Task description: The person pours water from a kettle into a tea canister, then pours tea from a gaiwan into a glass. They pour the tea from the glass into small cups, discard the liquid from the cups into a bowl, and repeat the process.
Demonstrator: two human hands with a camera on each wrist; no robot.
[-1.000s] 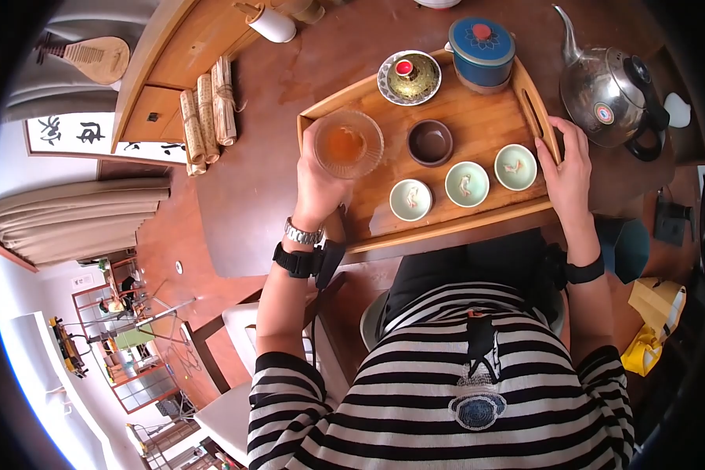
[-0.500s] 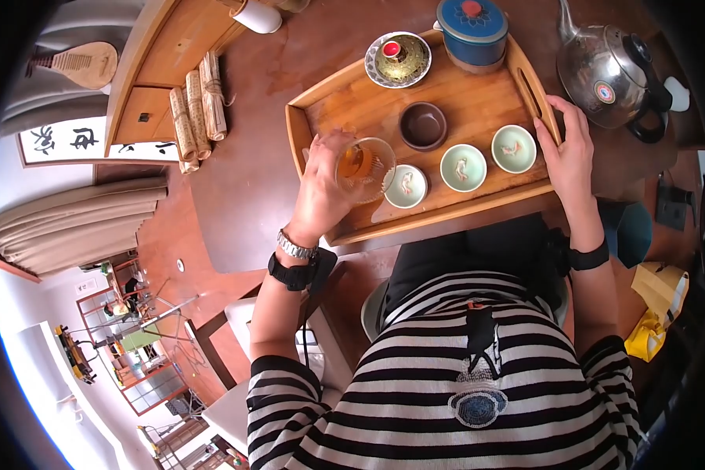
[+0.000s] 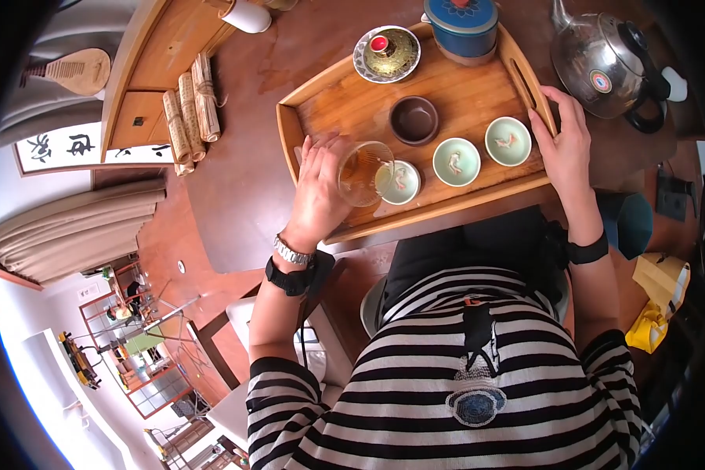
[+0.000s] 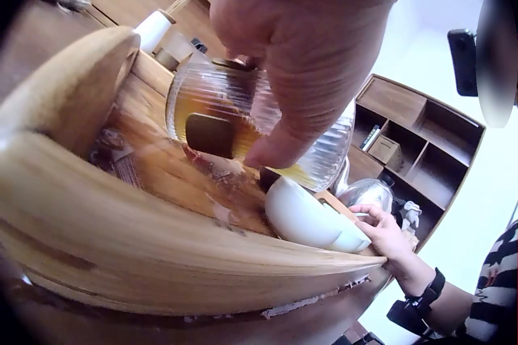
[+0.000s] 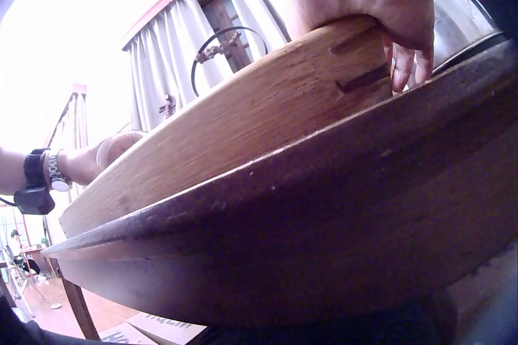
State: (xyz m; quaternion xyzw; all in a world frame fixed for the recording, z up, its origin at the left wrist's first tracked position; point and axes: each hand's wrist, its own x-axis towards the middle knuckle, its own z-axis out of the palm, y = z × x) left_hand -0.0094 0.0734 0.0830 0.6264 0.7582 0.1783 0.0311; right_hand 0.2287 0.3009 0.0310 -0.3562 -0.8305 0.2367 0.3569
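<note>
Gripped in my left hand (image 3: 317,192) is a ribbed glass pitcher (image 3: 356,176) of amber liquid, tilted over the leftmost pale green cup (image 3: 403,188). In the left wrist view, my thumb and fingers curl round the pitcher (image 4: 194,98), with a cup (image 4: 299,211) just beside it. Two more such cups, middle (image 3: 456,162) and right (image 3: 508,142), stand in a row on the wooden tray (image 3: 333,86). My right hand (image 3: 565,153) holds the tray's right end wall; in the right wrist view its fingers reach over the wall (image 5: 227,139).
A brown bowl (image 3: 413,121), a patterned lidded bowl (image 3: 387,55) and a blue lidded pot (image 3: 462,31) share the tray. A steel kettle (image 3: 595,66) stands right of it. Bamboo rolls (image 3: 186,117) and a white holder (image 3: 247,16) lie beyond its left side.
My left hand has brought the pitcher from the tray's left end rightward and tilted it over the leftmost cup. My right hand has kept its hold on the tray.
</note>
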